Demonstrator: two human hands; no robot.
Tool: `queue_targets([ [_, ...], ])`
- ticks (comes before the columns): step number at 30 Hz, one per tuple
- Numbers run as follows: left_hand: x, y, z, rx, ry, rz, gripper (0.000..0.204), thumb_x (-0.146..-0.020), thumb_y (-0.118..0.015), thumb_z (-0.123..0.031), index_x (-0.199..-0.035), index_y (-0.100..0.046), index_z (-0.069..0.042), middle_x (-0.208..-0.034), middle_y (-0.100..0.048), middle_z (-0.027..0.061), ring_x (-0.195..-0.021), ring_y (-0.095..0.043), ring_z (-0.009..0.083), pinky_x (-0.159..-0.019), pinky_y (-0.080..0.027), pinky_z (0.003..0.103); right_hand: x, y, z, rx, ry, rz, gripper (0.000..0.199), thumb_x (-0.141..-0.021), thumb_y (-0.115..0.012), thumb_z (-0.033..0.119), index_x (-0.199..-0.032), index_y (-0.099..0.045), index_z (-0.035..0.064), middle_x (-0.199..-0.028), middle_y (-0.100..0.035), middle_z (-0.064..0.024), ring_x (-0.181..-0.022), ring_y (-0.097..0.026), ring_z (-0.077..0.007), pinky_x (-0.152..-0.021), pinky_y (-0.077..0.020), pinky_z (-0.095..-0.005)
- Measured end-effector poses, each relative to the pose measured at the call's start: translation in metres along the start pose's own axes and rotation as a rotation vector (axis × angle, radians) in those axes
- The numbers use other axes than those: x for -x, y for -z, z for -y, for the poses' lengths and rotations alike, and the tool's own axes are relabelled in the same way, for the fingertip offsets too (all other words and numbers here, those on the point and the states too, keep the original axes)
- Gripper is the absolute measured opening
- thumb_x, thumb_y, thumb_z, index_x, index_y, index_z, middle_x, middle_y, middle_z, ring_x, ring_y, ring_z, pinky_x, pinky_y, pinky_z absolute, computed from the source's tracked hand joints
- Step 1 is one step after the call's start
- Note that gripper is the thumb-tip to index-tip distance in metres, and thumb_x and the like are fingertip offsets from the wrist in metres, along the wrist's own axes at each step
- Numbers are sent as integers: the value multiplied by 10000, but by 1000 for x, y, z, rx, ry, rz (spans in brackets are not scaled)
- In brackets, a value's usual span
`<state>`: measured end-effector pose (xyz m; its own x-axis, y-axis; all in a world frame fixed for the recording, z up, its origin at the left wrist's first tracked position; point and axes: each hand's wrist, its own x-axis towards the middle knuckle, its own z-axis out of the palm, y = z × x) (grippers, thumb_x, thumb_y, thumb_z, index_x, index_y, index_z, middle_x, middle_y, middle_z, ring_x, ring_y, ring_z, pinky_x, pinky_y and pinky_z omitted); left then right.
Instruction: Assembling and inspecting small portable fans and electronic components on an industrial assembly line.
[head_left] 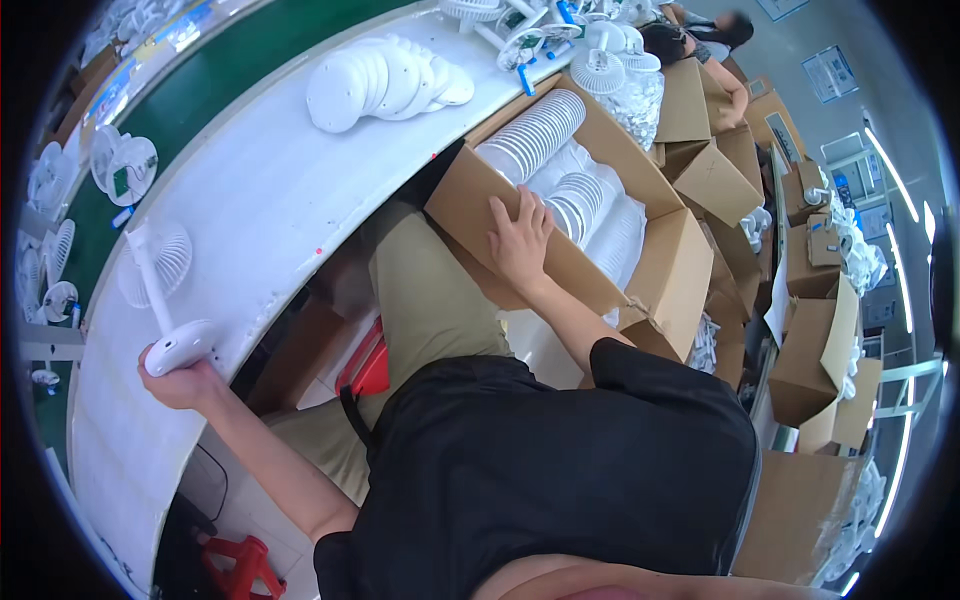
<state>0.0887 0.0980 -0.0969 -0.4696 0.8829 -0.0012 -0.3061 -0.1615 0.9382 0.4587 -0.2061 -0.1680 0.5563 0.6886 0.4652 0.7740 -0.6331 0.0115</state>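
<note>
While our left hand [180, 385] grasps a white fan [151, 275] by its rounded base, our right hand [520, 240] lies on an open carton [466, 205].
We reach sideways with the left, forward with the right, its fingers spread loosely across the near rim; the fan's slim stem slants over the white worktable [330, 200], its head round and ribbed.
</note>
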Motion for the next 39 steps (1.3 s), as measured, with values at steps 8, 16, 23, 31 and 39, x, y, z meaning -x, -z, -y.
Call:
queue_targets([
  [8, -7, -17, 9, 17, 19, 73, 275, -928, -371, -187, -898, -599, -35, -883, -591, 87, -800, -539, 215, -735, -495, 329, 11, -26, 31, -255, 75, -101, 469, -729, -667, 99, -1189, -580, 72, -1384, -391, -212, -1217, -433, -408, -1008, -358, -486],
  [16, -18, -20, 19, -40, -55, 196, 292, -937, -374, -194, -937, -608, -19, -917, -613, 106, -818, -557, 222, -757, -491, 338, 19, -58, 54, -747, -155, 77, 343, -831, -595, 133, -1161, -608, 38, -1261, -531, -194, -1104, -541, -364, -927, -455, -386],
  [23, -38, -9, 50, -153, -145, 175, 312, -945, -377, -200, -977, -616, -3, -951, -635, 126, -836, -575, 229, -779, -486, 347, -16, -76, 32, -1032, -497, 325, 314, -909, -522, 217, -1131, -635, 26, -1085, -666, -155, -1004, -615, -322, -894, -481, -372],
  [31, 7, -22, 50, -88, -166, 169, 274, -915, -387, -167, -907, -604, -1, -873, -614, 111, -794, -520, 205, -765, -455, 325, -17, -60, -15, -817, -391, 219, 266, -880, -564, 156, -1090, -639, 11, -997, -680, -139, -891, -637, -273, -819, -501, -345],
  [39, 17, -18, 46, -100, -340, 80, 229, -866, -403, -117, -757, -568, -1, -775, -583, 107, -733, -462, 206, -725, -424, 310, -49, 31, 50, -1341, -218, 458, 250, -868, -564, 31, -1109, -628, 16, -997, -654, -92, -876, -606, -174, -789, -478, -266],
])
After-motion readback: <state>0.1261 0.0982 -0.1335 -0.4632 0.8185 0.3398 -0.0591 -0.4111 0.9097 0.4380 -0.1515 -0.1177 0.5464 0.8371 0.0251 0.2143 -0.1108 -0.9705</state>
